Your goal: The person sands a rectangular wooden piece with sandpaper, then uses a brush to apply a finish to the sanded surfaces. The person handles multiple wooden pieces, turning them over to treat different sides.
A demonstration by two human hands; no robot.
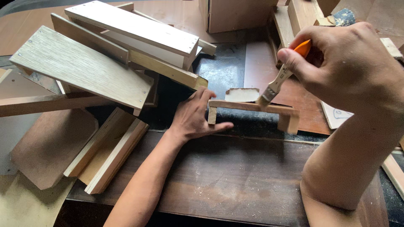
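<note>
Right hand (349, 63): grip closed on the orange handle of a small paintbrush (281, 80), bristle tip down and to the left of the grip, touching the top rail of a small wooden frame (252, 107). The rail's long axis runs left to right, below and left of this grip. Left hand (195, 117): grip closed about the frame's left leg, thumb in front, fingers behind; this hand is the nearer one to the frame. The frame stands on a dusty dark tabletop (235, 176). Further left lie stacked wooden boards (105, 54). No containers are discernible.
</note>
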